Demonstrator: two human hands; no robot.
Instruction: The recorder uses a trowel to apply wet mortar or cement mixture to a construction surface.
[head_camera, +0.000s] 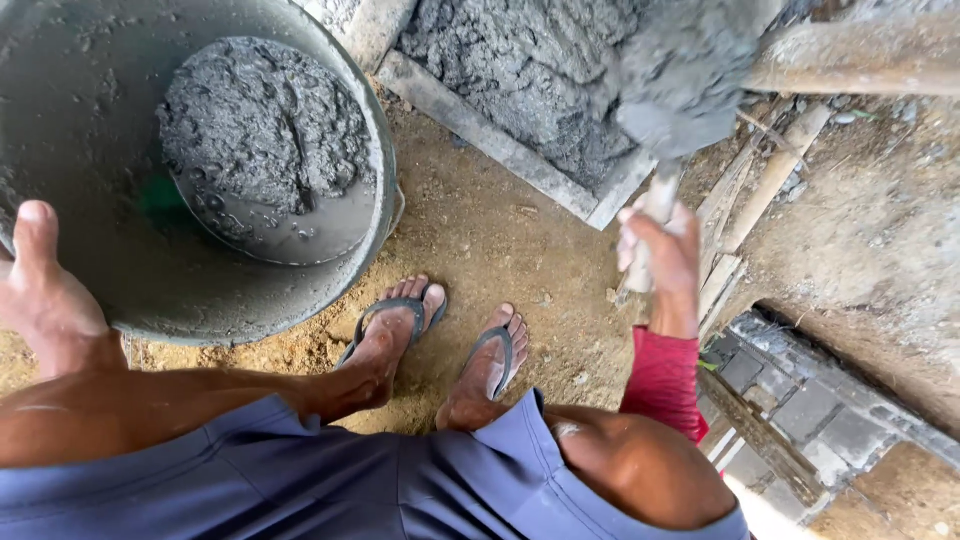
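The left hand (40, 290) grips the rim of the bucket (120, 300) of wet cement (260, 125) at nine o'clock. The right hand (660, 250) is wrapped tight around the trowel (680, 80) handle at two o'clock.

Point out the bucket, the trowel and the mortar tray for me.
bucket (385, 170): head view, on its right rim.
trowel (680, 90): head view, on the mortar-caked blade.
mortar tray (480, 125): head view, on its near wooden edge.

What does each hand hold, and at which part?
The right hand grips a trowel by its handle. The left hand holds the bucket at its rim.
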